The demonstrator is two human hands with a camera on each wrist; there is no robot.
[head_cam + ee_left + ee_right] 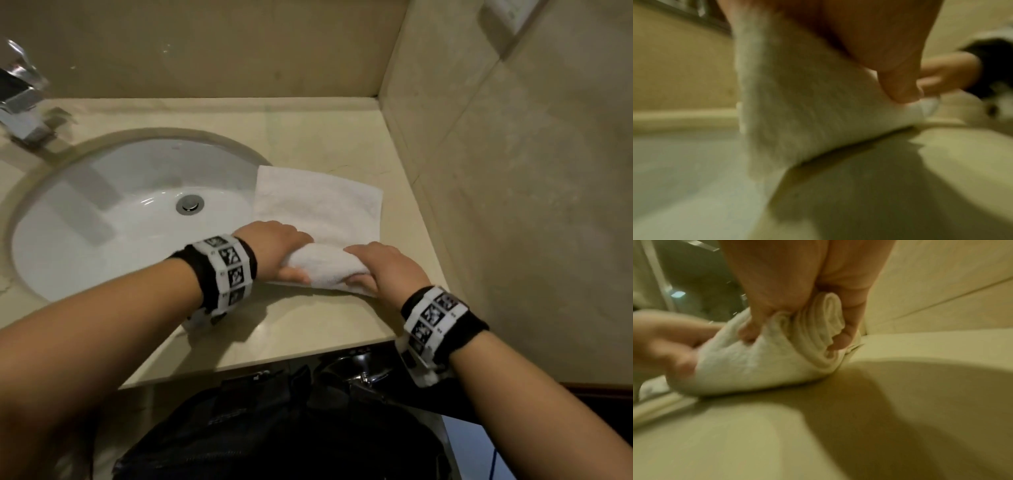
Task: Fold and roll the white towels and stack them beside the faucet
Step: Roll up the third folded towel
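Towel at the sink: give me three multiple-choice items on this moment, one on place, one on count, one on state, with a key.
1. Where does the white towel lie?
A. In the basin
B. On the counter right of the sink
C. Against the faucet

2. How many hands grip the towel?
A. None
B. One
C. Two

3. What state is the towel in?
A. Partly rolled
B. Fully flat
C. Rolled up completely

Key: B, it rests on the counter, with the faucet far off to the left. C, the left hand and the right hand both hold the roll. A, the near end is rolled and the far part lies flat.
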